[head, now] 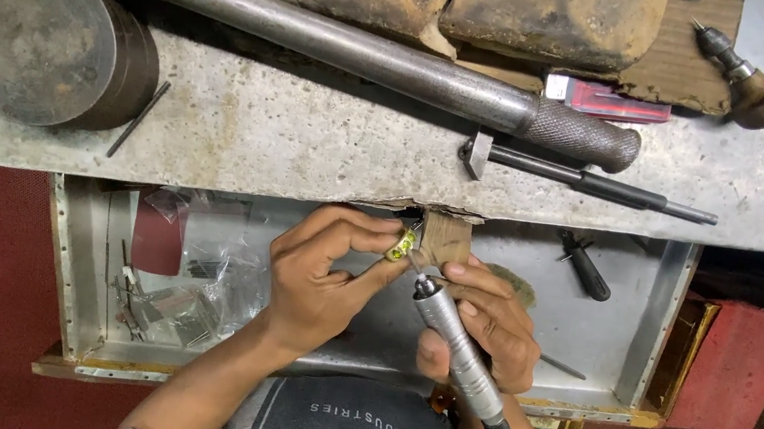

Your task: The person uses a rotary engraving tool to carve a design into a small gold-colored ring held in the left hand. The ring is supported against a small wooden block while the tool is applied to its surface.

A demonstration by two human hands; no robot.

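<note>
- round steel block [32,36]: heavy cylinder, far left on the grey bench [312,151]; a thin dark pin [139,119] lies just beside it.
- long steel rod [279,24]: slants across the bench top, knurled end to the right.
- open metal drawer [79,273]: below the bench edge, holding clear plastic bags [207,270] at its left.
- left hand [319,280]: grip closed, thumb and fingers pinching a small yellow-green ring [401,244] against the wooden bench pin [447,238].
- right hand [486,322]: grip closed around a silver rotary handpiece [454,342], its tip touching the ring; black cable trails lower right.
- small hammer [583,179]: on the bench, under the rod's end.
- wooden-handled pin vise [758,87]: upper right.
</note>
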